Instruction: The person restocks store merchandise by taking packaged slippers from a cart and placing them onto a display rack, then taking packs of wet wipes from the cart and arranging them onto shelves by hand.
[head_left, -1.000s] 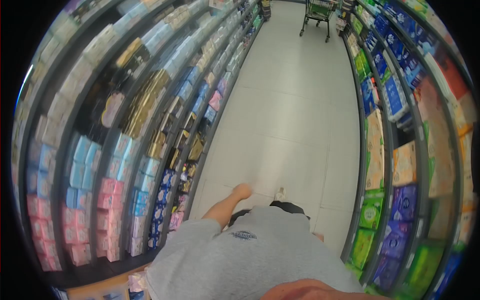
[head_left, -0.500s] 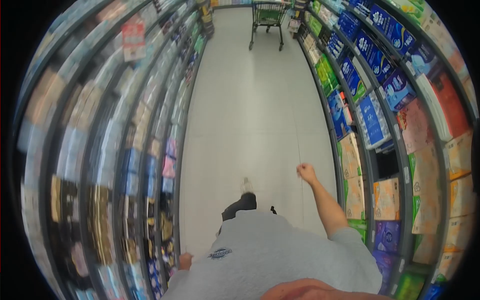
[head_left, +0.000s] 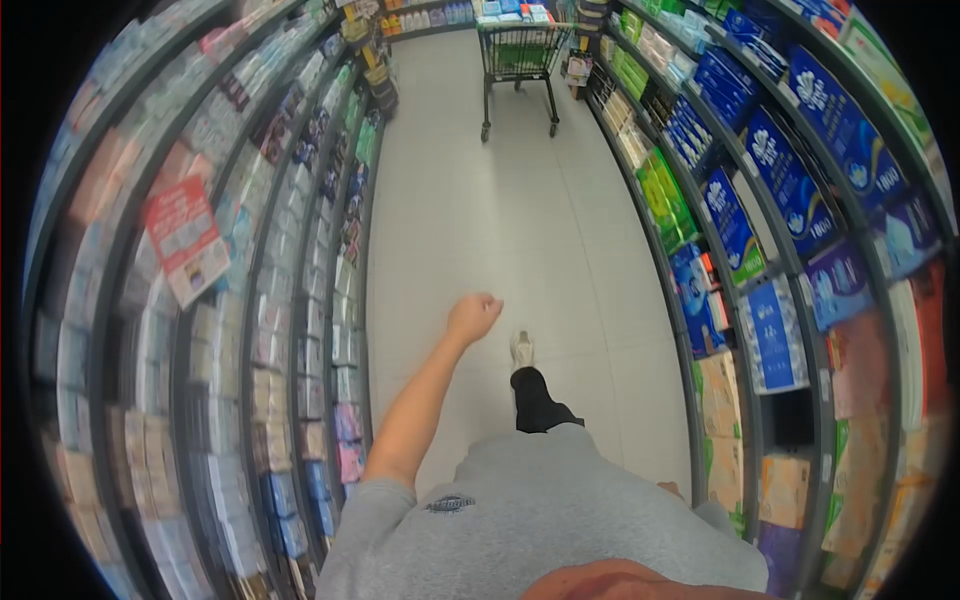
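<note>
My left hand (head_left: pixel 475 318) is swung forward over the grey floor, its fingers curled in a loose fist with nothing visible in them. On the other side, my right hand (head_left: pixel 670 488) is back beside my hip, close to the lower right shelves. Only a sliver of it shows past my grey shirt (head_left: pixel 570 500), so its fingers cannot be made out. Neither hand touches any goods. One foot in a light shoe (head_left: pixel 522 350) is ahead of me on the floor, below a black trouser leg (head_left: pixel 540 400).
A shopping cart (head_left: pixel 520 60) with packages in it stands at the far end of the aisle floor (head_left: pixel 470 200). Shelves of packaged goods line both sides, with blue packs (head_left: pixel 790 170) on the right. A red and white sign (head_left: pixel 187 240) sticks out from the left shelves.
My left hand has swung forward from beside my hip, while my right hand has swung back. The cart and shelves look nearer, and the other foot is in front.
</note>
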